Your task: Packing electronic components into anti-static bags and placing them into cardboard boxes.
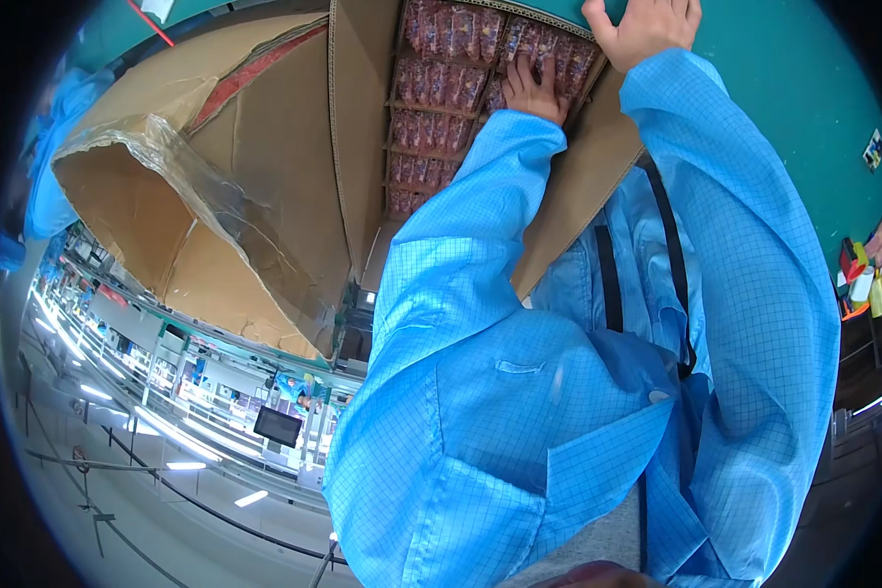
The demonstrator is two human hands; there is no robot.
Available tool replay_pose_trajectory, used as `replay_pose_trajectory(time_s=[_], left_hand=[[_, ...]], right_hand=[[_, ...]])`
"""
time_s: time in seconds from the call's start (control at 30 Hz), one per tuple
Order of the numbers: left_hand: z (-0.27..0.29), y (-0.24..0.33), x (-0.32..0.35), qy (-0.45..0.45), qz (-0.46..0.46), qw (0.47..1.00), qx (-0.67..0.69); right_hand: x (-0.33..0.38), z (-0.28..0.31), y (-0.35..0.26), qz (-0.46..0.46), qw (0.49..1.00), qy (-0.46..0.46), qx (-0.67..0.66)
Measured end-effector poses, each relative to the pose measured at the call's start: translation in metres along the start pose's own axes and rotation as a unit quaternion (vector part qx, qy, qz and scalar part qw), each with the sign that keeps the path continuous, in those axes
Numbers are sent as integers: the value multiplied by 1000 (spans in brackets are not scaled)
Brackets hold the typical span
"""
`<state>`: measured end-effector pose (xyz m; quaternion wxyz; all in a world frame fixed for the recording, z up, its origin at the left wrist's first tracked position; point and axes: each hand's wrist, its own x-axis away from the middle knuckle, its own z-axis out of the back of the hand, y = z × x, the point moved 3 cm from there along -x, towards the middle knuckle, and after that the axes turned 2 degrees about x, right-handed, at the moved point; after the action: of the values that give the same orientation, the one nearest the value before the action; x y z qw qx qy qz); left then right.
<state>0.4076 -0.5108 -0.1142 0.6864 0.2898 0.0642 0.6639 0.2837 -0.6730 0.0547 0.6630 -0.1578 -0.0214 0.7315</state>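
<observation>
The left hand (535, 96), nearer one, lies directly upon red-speckled bags (549, 41) in the carton's (367, 127) far right cell, their longer side seemingly pointing away. Its grip is spread; whether it pinches, I cannot tell. The right hand (647, 29), opened, is over the green worktop (774, 88).

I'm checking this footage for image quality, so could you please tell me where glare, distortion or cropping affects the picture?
Head view: straight edges bend toward the dark rim; head view, lower left: ceiling lights look blown out; head view, left: shiny clear film catches highlights; head view, top: the right hand is cropped, the left hand fairly sharp.
</observation>
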Motion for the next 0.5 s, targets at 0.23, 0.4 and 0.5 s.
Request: replay_pose_trajectory(time_s=[0.23,0.4,0.5], left_hand=[[-13,-7,71,-3,4,998,66],[-33,-32,86,-79,38,996,17],[-37,-29,81,-81,68,994,-14]], right_hand=[[2,-3,6,4,1000,17,18],[2,-8,-2,-5,1000,2,28],[8,-10,3,-2,999,11,48]])
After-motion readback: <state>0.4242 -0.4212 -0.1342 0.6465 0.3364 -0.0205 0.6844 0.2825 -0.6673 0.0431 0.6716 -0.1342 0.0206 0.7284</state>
